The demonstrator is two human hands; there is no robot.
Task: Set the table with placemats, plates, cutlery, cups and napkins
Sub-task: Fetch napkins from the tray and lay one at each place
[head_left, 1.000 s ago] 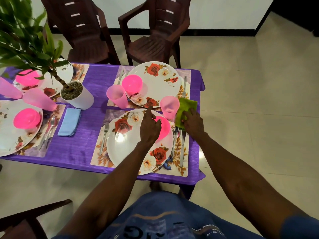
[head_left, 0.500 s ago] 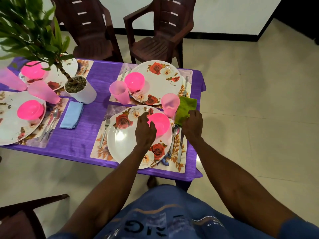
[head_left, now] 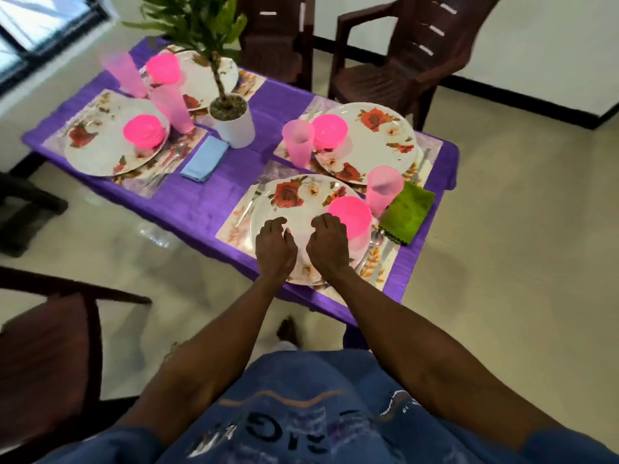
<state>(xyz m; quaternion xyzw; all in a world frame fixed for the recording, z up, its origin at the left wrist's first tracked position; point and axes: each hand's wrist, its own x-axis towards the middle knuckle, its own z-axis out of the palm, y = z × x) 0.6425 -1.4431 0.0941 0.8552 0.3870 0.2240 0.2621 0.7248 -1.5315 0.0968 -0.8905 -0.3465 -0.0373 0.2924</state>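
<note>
The table (head_left: pixel 207 209) under its purple cloth carries four place settings, one toward each seat, so each diner would have a full set within reach. The potted plant (head_left: pixel 231 125) stands near the middle, far from the edges, likely as a centrepiece out of the way of the plates. At the near right setting, the floral plate (head_left: pixel 301 202) lies on its placemat (head_left: pixel 234 226), with a pink bowl (head_left: pixel 350 216) on its right part. The pink cup (head_left: pixel 383 189) stands just beyond the plate's far right rim, and the green napkin (head_left: pixel 407 212) lies beside it at the right edge, handy for the right hand. A blue napkin (head_left: pixel 204 159) lies further left. Both the left hand (head_left: pixel 275 249) and right hand (head_left: pixel 328 246) hover over the near plate, fingers loosely curled, gripping nothing, probably finished with this setting.
</note>
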